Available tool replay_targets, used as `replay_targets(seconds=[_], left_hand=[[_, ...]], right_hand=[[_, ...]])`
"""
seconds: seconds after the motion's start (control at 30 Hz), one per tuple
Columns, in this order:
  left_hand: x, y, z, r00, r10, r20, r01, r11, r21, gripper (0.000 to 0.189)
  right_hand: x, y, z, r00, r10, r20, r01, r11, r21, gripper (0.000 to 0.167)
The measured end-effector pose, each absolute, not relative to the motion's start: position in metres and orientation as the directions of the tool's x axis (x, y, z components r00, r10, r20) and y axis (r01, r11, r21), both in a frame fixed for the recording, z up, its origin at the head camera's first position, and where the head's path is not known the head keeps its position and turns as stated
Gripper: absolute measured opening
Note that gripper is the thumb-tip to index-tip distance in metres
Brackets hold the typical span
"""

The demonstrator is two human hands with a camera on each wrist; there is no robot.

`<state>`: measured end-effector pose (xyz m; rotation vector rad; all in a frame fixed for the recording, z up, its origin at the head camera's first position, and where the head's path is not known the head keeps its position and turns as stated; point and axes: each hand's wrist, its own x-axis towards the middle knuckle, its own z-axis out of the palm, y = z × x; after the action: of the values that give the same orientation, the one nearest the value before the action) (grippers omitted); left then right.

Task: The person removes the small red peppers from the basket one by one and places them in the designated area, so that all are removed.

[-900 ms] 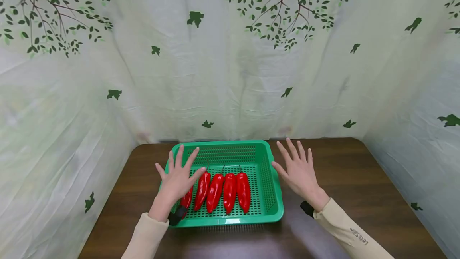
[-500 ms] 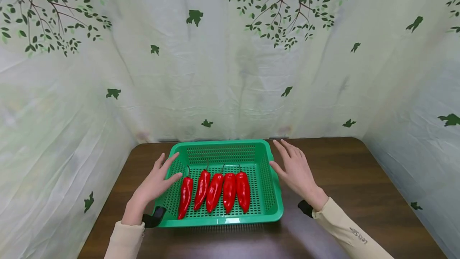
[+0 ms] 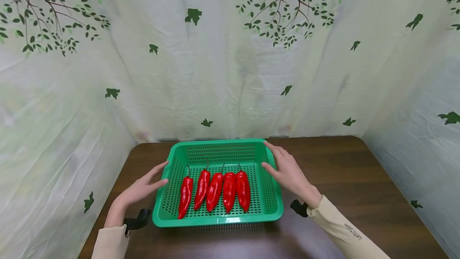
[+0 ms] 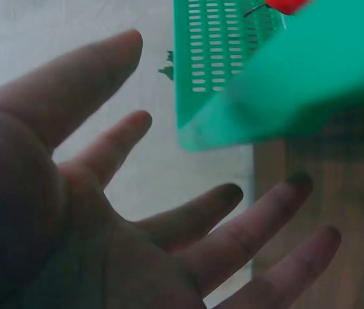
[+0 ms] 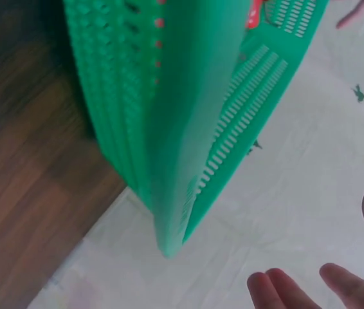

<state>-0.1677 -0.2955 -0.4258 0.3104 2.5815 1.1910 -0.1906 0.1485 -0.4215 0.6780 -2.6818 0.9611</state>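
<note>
A green perforated plastic basket sits on the brown table, with several red peppers lying side by side in it. My left hand is at the basket's left rim, fingers extended and thumb apart. In the left wrist view, its spread fingers stand beside the basket wall and hold nothing. Over the right rim in the head view, my right hand has its thumb and fingers apart. The right wrist view shows only some fingertips, separate from the basket's rim.
The dark wooden table extends to both sides of the basket and in front of it. A pale curtain printed with leaves and branches hangs behind the table and along both sides. Black wrist bands sit on both wrists.
My left hand has moved left from above the basket to outside its left rim, uncovering the leftmost pepper. My right hand has shifted slightly left to the right rim. The basket stays put.
</note>
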Motion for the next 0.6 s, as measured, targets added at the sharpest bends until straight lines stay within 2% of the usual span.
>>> replay_targets(seconds=[0.2, 0.6], left_hand=[[-0.171, -0.306, -0.439, -0.900, 0.393, -0.186, 0.052, 0.522, 0.851, 0.068], [-0.178, -0.312, -0.463, -0.840, 0.492, -0.229, 0.012, 0.439, 0.898, 0.066]], right_hand=[[-0.192, 0.141, -0.420, -0.886, -0.378, 0.270, -0.457, 0.606, -0.651, 0.068], [-0.196, 0.133, -0.420, -0.887, -0.434, 0.156, -0.389, 0.522, -0.759, 0.064]])
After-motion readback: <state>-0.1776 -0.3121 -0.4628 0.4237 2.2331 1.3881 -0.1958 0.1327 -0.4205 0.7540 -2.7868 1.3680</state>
